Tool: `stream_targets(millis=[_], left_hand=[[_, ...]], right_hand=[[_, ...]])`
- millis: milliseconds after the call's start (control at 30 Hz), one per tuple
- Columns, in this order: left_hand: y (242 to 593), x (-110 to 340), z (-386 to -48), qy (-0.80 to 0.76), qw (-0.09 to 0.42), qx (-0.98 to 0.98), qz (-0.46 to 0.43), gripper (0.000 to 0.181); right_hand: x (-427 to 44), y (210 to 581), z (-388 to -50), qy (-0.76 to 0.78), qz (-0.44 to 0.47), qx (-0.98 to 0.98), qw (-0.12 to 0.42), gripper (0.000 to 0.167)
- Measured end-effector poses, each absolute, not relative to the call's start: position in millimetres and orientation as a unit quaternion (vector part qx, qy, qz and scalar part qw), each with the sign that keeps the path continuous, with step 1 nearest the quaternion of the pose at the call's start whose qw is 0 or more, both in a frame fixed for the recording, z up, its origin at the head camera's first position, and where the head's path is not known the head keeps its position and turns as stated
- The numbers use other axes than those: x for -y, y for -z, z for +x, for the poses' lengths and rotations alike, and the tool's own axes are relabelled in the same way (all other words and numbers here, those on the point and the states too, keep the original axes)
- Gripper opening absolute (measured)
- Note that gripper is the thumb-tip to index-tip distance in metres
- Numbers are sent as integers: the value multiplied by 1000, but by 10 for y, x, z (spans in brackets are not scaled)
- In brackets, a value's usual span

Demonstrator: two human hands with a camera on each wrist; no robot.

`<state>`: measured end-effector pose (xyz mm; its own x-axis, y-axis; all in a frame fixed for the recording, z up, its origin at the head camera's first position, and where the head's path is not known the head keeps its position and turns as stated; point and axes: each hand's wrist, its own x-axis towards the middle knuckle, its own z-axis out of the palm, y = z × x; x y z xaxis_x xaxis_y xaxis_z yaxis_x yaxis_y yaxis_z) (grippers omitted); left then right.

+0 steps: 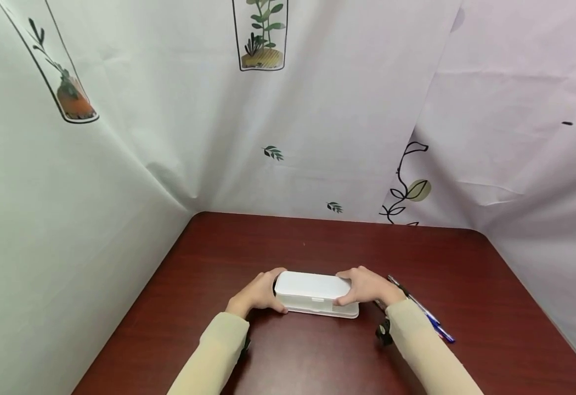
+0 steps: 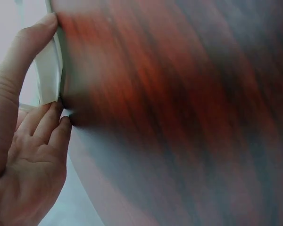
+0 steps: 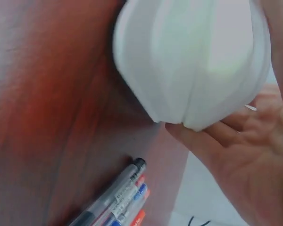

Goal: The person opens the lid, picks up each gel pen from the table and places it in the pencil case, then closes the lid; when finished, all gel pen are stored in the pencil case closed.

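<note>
A dark red bench carries a white case near its middle; the left hand and right hand, partly open, grip opposite ends between thumb and fingers, probably for even steadiness; pens lie rightward, presumably leaving room.

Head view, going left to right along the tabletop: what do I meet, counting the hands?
Left hand → white case → right hand → pens.
</note>
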<state>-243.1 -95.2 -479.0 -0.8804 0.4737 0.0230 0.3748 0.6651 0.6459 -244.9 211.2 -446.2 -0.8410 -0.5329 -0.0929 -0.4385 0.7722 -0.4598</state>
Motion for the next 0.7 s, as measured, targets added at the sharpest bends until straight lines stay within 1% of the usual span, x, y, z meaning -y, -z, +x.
stream_targets(millis=[100, 167, 267, 467, 600, 700], left_hand=[[4802, 944, -2447, -353, 81, -903, 230, 92], [4824, 949, -2446, -357, 88, -902, 225, 97], [4856, 967, -2444, -372, 98, -897, 216, 104], [4831, 1014, -2452, -373, 98, -894, 227, 97], [4805, 1026, -2469, -345, 92, -904, 234, 99], [4800, 1022, -2478, -334, 87, -908, 237, 101]], right_hand=[[-2186, 4454, -2452, 258, -241, -926, 135, 68], [-2232, 4465, -2437, 282, -225, -921, 145, 70], [-2277, 4500, -2414, 322, -205, -913, 147, 71], [-2303, 4563, -2376, 443, -151, -873, 134, 53], [-2325, 4573, -2367, 565, -112, -805, 145, 53], [-2331, 4580, -2387, 614, -79, -773, 137, 57]])
